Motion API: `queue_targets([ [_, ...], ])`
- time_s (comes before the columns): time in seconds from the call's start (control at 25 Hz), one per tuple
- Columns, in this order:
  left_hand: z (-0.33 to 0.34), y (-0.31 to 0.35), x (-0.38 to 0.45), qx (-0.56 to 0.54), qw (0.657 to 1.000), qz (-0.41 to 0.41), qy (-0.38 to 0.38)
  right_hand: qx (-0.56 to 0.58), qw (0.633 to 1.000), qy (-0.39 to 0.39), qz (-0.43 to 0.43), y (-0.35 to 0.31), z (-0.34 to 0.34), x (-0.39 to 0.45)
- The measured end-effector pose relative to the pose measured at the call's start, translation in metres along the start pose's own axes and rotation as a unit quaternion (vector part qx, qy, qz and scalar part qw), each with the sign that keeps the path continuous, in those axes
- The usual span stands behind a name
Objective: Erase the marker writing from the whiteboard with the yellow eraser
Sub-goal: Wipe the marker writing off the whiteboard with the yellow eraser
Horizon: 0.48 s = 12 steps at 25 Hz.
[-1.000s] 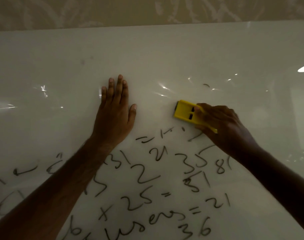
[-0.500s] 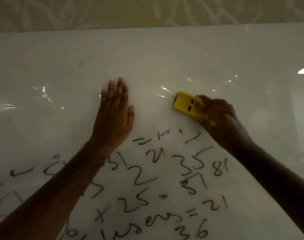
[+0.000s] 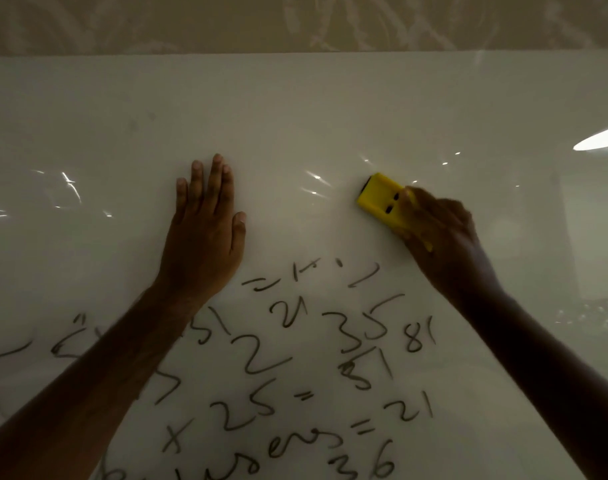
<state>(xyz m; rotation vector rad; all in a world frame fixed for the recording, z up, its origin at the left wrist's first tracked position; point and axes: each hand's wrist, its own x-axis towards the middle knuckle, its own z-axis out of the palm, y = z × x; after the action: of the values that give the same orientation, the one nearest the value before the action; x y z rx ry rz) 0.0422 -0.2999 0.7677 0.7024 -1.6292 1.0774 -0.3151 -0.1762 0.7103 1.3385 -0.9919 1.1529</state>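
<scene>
A glossy whiteboard (image 3: 295, 109) fills the view. Black marker writing (image 3: 295, 375), numbers and signs, covers its lower half, while the upper half is wiped bare. My right hand (image 3: 441, 237) grips the yellow eraser (image 3: 382, 199) and presses it flat on the board just above the top line of writing. The eraser's near end is hidden under my fingers. My left hand (image 3: 205, 230) lies flat on the board, palm down and fingers together, left of the eraser; its forearm covers part of the writing.
The board's top edge (image 3: 295, 54) meets a beige patterned wall (image 3: 295, 22). Light reflections (image 3: 598, 140) glare on the board's right side and as streaks on the left.
My right hand has slid the eraser up and slightly right on the board, away from the top line of writing. My left hand stays flat in place.
</scene>
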Motion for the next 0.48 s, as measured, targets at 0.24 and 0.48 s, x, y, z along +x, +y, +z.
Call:
queue_targets([
  [0.24,-0.001,0.001,0.0,-0.005,1.0,-0.002,-0.001,-0.027,0.997,-0.045,-0.049,0.009,-0.022,-0.059],
  [0.48,0.0,0.001,-0.001,0.001,1.0,0.004,0.002,-0.005,0.999,-0.025,0.018,0.003,-0.001,-0.003],
])
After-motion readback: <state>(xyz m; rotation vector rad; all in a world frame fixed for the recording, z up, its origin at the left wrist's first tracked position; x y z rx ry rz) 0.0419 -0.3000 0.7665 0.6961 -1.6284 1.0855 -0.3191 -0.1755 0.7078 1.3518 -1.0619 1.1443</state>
